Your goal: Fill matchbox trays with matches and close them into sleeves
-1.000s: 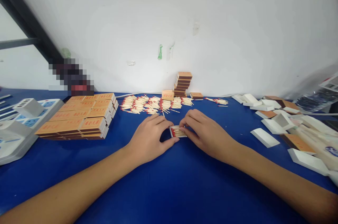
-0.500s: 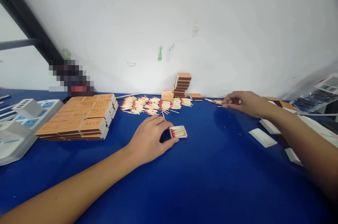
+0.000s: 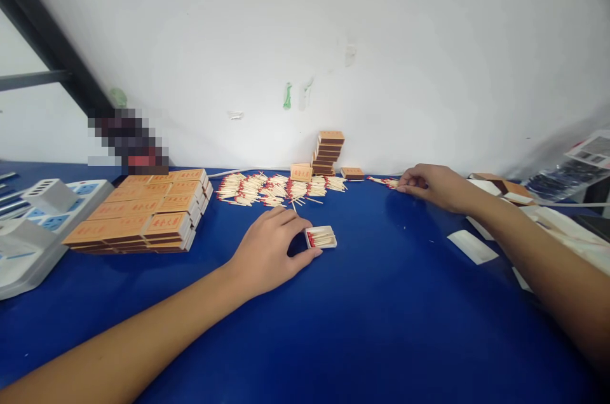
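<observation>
My left hand (image 3: pixel 269 248) rests on the blue table (image 3: pixel 333 328), thumb and fingers pinching the left end of a small white matchbox tray (image 3: pixel 321 237) filled with red-tipped matches. My right hand (image 3: pixel 431 186) is stretched out to the far right, its fingers closed over a small bunch of loose matches (image 3: pixel 382 181) lying on the table. A wide scatter of matches (image 3: pixel 276 188) lies behind the tray.
Stacked orange matchboxes (image 3: pixel 143 210) fill the left. A short tower of boxes (image 3: pixel 328 152) stands by the wall. Empty white trays and sleeves (image 3: pixel 476 247) lie on the right. A white power strip (image 3: pixel 42 213) sits far left.
My right hand left the tray and reached right to the small bunch of matches, then shifted slightly left over it. My left hand stayed on the tray.
</observation>
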A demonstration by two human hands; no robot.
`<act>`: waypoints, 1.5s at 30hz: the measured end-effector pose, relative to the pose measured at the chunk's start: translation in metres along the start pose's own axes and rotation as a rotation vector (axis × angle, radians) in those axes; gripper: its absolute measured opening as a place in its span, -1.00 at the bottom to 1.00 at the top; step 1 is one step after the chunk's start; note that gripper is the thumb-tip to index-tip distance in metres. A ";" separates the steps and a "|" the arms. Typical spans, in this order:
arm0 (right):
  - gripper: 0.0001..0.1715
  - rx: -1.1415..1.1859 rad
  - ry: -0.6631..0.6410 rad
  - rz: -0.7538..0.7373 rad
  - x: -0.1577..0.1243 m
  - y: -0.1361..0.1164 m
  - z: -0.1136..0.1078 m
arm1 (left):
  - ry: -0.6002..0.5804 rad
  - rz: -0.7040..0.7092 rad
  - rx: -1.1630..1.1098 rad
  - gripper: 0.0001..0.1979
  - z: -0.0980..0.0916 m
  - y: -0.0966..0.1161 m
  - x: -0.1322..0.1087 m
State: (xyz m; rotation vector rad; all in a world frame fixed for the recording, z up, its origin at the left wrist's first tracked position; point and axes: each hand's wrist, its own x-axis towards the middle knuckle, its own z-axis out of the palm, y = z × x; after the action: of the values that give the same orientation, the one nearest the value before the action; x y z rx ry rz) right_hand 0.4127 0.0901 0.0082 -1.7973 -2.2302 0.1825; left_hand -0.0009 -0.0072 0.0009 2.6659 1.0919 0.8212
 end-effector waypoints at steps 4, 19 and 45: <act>-0.56 0.017 -0.001 0.013 0.000 0.001 0.003 | -0.004 -0.007 -0.004 -0.74 0.000 0.000 0.000; -0.36 0.009 0.003 -0.032 0.002 0.001 0.007 | -0.010 -0.003 -0.008 -0.73 0.000 -0.001 0.000; -0.90 -0.060 0.156 -0.545 -0.070 -0.193 0.035 | 0.017 0.019 -0.012 -0.72 0.003 0.001 0.000</act>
State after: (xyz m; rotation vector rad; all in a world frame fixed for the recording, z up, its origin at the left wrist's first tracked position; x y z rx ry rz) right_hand 0.2356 -0.0183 0.0167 -1.1178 -2.5244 -0.1305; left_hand 0.0013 -0.0077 -0.0017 2.6689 1.0635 0.8518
